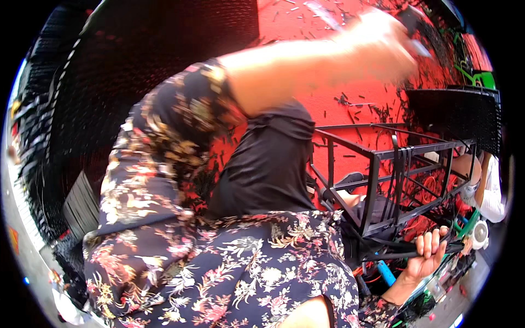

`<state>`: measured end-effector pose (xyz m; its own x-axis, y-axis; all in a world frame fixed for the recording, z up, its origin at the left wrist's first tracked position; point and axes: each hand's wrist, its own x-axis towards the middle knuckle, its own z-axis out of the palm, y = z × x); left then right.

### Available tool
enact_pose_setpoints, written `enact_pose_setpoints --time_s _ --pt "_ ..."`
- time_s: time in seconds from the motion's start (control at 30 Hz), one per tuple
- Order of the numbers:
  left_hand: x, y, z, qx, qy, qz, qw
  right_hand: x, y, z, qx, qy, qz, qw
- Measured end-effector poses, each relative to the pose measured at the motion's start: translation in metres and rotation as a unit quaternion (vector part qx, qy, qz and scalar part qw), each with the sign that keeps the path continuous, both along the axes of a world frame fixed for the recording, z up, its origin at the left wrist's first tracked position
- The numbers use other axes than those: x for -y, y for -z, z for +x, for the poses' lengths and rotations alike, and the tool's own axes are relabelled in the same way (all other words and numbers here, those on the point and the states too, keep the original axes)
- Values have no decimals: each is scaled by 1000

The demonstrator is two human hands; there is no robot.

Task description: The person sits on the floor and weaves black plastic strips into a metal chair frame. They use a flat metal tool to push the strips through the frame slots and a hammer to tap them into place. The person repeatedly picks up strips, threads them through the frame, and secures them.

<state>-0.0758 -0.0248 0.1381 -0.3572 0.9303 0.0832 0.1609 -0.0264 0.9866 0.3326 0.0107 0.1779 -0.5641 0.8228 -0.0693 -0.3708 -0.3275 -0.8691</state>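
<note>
My left arm reaches up and across toward the far right. My left hand (383, 46) is smeared by motion, so its fingers do not show clearly. A dark blurred object (411, 19) and a pale bluish streak (421, 48) show beside it; whether it holds either, I cannot tell. At the lower right my right hand (424, 259) is closed around a bundle of black strips (391, 255). These lie by the near end of a black metal frame (374, 180) made of square bars. More black strips (402, 169) hang over the frame's upper bar.
A red floor (339, 109) is littered with short black scraps. A large black woven panel (147, 49) rises at the far left, and a smaller black panel (454, 112) stands at the right. A blue tube (386, 273) and a small white fan (479, 235) are near my right hand.
</note>
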Motion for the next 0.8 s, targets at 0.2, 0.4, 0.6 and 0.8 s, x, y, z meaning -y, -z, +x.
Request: enact_pose_setpoints --time_s 0.2,0.4,0.6,0.8 --pt "56 13 135 -128 157 185 962 44 46 -55 85 -95 60 990" --pt "61 66 179 -166 88 205 960 54 65 -59 168 110 29 979" --pt "41 76 152 145 -23 130 980 67 63 -44 152 -70 12 986" --pt "60 71 185 -177 3 260 949 51 80 -37 48 -172 -15 984"
